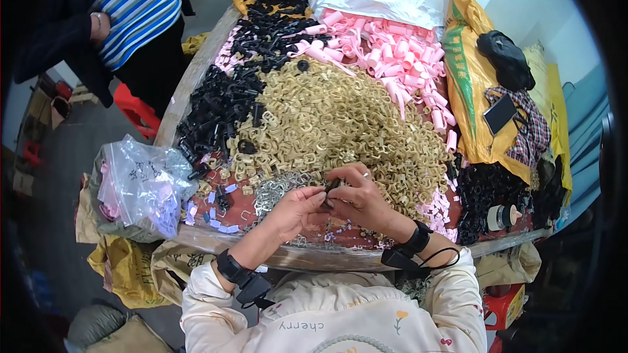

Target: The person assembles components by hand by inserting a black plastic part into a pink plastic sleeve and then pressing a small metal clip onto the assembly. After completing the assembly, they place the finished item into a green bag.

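Both hands meet over the near side of the table, fingers pinched around one small black plastic part. My left hand grips it from the left with thumb and forefinger. My right hand closes on it from the right, covering much of it, so its exact kind cannot be made out. Just beyond the hands spreads a large heap of small gold-coloured buckle-like pieces. Beside my left hand lies a small pile of silver metal wire pieces, with small lavender plastic pieces further left.
Black plastic parts are piled along the left, pink plastic cylinders and handles at the far right. A clear plastic bag sits at the left edge. Right: a yellow woven sack, phone and small bottle. A person stands far left.
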Demonstrator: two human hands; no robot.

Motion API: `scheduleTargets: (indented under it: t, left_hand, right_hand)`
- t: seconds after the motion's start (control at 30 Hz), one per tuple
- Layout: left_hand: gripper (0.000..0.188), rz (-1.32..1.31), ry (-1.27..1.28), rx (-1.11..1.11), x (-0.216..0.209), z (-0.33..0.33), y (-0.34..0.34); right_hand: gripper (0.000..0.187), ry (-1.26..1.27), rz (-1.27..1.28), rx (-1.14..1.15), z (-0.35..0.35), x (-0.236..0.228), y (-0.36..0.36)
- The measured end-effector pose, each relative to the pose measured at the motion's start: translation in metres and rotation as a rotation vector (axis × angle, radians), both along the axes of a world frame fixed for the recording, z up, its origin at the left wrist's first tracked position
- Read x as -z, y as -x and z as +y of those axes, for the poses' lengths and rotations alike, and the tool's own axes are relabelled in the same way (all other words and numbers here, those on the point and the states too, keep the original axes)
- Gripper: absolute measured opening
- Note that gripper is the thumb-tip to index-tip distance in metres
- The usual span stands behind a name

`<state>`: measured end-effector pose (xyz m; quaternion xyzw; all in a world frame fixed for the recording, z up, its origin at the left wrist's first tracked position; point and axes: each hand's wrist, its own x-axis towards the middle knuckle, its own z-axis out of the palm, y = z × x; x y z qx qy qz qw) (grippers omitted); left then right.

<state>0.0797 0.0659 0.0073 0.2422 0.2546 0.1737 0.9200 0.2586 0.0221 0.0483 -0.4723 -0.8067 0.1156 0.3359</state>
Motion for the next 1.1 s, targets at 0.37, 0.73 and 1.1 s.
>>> scheduleTargets:
  t: [0.37, 0.73, 1.1]
  left_hand:
    - [0.021, -0.058, 0.05, -0.281, 0.021, 0.006, 0.063]
    - [0.019, -0.096, 0.069, -0.339, 0.026, 0.002, 0.079]
    - [0.018, -0.076, 0.028, -0.382, 0.022, 0.0, 0.085]
  right_hand:
    - [0.016, 0.097, -0.494, -0.066, 0.028, 0.053, 0.04]
    - [0.015, -0.043, -0.588, -0.118, 0.042, 0.059, 0.062]
    - [0.008, -0.147, -0.449, -0.156, 0.047, 0.059, 0.07]
